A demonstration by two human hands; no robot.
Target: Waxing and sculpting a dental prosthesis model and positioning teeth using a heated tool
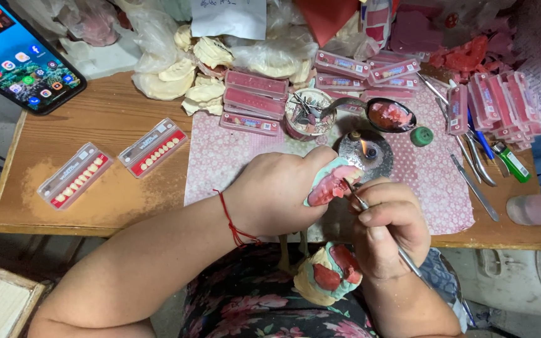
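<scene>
A person sits at a small wooden work table (114, 112) and looks down on both bare hands, held just above its near edge. The left hand (277, 194), with a thin red cord around the wrist, is curled shut around a pale green plaster dental cast (322, 181). The cast carries a glossy pink-red wax rim shaped like a gum ridge, which faces up and to the right; most of the base is hidden inside the palm.

The right hand (386, 228) is closed in a pen-like grip on a slim silver metal hand tool (380, 228). The tip of the tool touches the pink wax at the upper end of the cast.

A second green and cream plaster cast with red wax patches (328, 275) rests in the person's lap, below the hands.

Just behind the hands, on a pink patterned cloth (220, 163), a small round metal burner (365, 150) shows a lit flame. Beside it lies a metal spoon holding melted red wax (391, 115). Two clear flat trays with rows of small artificial teeth on red strips (117, 164) lie on the left of the table, well apart from the hands.
</scene>
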